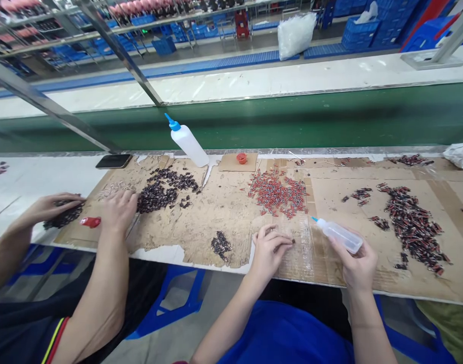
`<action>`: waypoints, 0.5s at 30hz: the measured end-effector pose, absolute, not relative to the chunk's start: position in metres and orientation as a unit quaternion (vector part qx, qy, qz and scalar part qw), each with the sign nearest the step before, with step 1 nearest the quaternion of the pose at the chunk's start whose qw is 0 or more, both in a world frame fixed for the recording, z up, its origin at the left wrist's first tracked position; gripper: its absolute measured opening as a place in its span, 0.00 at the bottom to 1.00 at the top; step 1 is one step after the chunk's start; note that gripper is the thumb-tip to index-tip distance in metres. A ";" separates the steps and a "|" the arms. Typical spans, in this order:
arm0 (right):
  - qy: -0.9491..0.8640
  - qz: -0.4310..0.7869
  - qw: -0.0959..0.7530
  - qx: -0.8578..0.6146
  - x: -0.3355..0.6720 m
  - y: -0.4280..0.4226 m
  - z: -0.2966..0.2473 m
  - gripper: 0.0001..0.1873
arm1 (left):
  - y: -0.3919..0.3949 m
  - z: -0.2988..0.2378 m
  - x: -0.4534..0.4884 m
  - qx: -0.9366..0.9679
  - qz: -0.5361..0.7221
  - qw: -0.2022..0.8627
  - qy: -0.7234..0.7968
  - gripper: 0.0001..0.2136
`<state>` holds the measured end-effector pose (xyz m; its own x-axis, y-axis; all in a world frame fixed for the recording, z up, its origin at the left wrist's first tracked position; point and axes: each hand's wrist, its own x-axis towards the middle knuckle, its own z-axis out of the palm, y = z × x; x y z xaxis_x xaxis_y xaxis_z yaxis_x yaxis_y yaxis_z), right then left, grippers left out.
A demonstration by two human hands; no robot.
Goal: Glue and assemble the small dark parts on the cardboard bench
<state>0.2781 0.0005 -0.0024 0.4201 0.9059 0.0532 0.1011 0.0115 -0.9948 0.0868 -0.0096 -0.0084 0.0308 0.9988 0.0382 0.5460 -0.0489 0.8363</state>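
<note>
Head view: the left hand pinched a small dark part; the right hand gripped a squeeze bottle; overpressing could have dripped onto cardboard to its left.

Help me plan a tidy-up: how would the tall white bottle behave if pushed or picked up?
The tall white bottle would probably tip if pushed near its blue nozzle, being much taller than wide. It looks like smooth plastic, so it may yield when squeezed and feel somewhat slippery. Its fill isn't clear, so weight is uncertain.
</note>
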 end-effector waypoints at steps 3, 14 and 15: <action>-0.387 0.347 0.602 -0.605 0.275 0.000 -0.006 0.20 | -0.011 -0.010 0.084 0.637 0.340 0.329 0.608 0.06; -0.504 0.275 0.533 -0.622 0.256 -0.001 -0.003 0.20 | -0.011 -0.010 0.086 0.616 0.347 0.334 0.623 0.09; -0.509 0.274 0.527 -0.623 0.256 0.000 -0.003 0.21 | -0.011 -0.010 0.086 0.615 0.347 0.336 0.624 0.09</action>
